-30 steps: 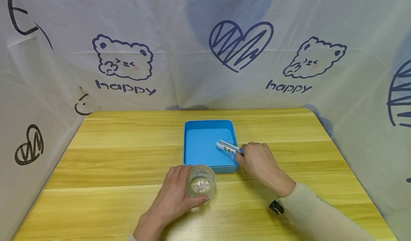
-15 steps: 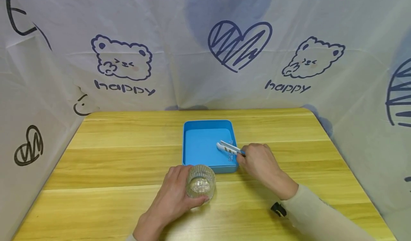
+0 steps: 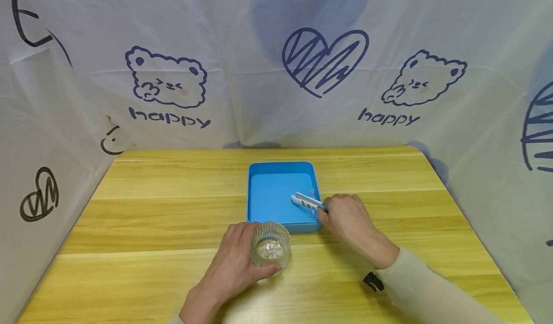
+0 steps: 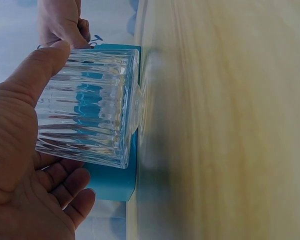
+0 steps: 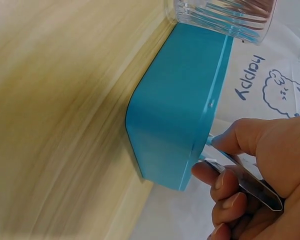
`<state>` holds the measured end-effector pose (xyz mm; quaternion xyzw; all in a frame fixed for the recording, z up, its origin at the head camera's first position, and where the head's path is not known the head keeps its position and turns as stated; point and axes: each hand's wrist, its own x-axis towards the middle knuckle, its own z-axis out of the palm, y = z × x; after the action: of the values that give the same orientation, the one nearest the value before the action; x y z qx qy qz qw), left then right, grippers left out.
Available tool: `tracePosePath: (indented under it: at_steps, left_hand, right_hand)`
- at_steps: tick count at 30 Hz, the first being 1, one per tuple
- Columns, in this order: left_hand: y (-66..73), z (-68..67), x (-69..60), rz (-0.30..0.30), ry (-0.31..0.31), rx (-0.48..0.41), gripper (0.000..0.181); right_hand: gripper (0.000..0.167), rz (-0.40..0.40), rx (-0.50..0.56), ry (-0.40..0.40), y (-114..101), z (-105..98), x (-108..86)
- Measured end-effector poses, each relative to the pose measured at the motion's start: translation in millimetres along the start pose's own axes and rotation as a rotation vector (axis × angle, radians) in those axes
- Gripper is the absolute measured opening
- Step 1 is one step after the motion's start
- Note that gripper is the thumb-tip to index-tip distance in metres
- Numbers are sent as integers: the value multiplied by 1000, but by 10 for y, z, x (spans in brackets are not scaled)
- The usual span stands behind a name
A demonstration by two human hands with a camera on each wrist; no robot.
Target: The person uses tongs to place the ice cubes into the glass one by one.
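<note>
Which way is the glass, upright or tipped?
Upright: the glass has its base toward the table, and the head view looks down into its open mouth.

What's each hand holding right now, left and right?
Left hand: holding the clear ribbed glass, fingers and thumb round it.
Right hand: holding the tongs, pinched between thumb and fingers.

Glass [image 3: 270, 248] before box [image 3: 274, 194]; tongs [image 3: 306, 202] over its right side, perhaps touching.
</note>
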<state>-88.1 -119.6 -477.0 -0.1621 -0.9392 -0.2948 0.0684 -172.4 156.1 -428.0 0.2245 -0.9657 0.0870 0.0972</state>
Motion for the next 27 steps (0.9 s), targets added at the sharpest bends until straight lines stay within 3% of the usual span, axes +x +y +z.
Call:
tracePosePath:
  at_steps: [8, 15, 23, 27]
  left_hand:
    - [7, 13, -5, 10, 14, 16, 94]
    - [19, 13, -2, 7, 7, 18, 91]
    - [22, -1, -2, 30, 25, 57, 92]
    - [16, -5, -2, 51, 45, 81, 92]
  right_hand:
    - [47, 25, 70, -15, 27, -68, -43]
    - [46, -11, 77, 34, 58, -114, -105]
    - [14, -102, 95, 104, 60, -199, -218]
    - [10, -163, 120, 141, 58, -235, -303]
